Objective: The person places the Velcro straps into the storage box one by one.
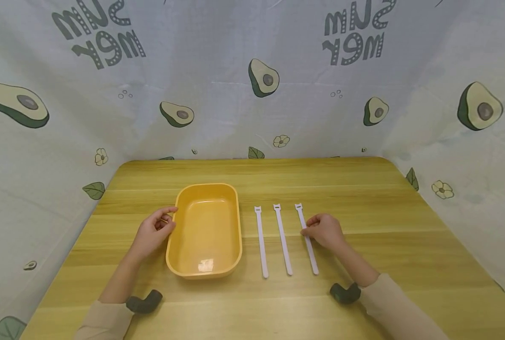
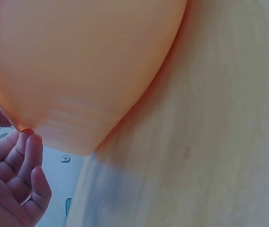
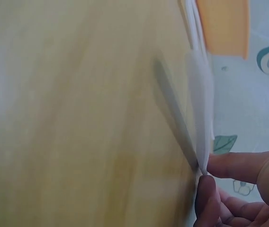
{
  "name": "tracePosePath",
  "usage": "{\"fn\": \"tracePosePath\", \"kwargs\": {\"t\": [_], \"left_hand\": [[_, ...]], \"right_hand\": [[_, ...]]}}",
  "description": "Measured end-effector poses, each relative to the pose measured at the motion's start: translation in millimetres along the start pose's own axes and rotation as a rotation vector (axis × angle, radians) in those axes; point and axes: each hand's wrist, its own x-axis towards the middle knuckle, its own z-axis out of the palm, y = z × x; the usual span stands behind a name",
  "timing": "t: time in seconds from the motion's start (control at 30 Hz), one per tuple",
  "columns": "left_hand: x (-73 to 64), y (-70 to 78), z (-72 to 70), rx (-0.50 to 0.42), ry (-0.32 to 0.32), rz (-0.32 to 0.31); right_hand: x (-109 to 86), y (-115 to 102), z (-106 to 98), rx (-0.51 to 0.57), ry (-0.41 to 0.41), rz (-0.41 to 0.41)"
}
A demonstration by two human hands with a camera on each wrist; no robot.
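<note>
L hand [image 1: 152,232] was at the L side of the yellow tray [image 1: 203,226], fingertips touching the rim, index & thumb a bit apart; couldn't tell if its grip pinched the rim or just rested agst it. Tray stood upright on the table [image 1: 320,184], L of centre. R hand [image 1: 325,231] had a narrow grip, thumb & fingers pinching the R strap [image 1: 311,252] approx. midway along; R wrist view showed a shadow on the table beside it. Mid strap [image 1: 283,241] & L strap [image 1: 261,242] lay btwn that one & the tray, all pale, spaced apart, wider ends twd the far edge. Behind: pale cloth [image 1: 218,85] w/ avocado, leaf & flower prints.
</note>
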Motion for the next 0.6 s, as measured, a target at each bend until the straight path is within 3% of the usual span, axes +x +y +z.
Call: {"fn": "tracePosePath", "kwargs": {"t": [0.23,0.6], "left_hand": [[-0.2,-0.7,-0.6,0.006,-0.001,0.008],[0.2,-1.9,-0.5,-0.007,-0.001,0.012]], "right_hand": [[0.1,0.6,1.6,0.028,0.006,-0.010],[3.7,3.1,-3.4,0.255,-0.031,0.065]]}}
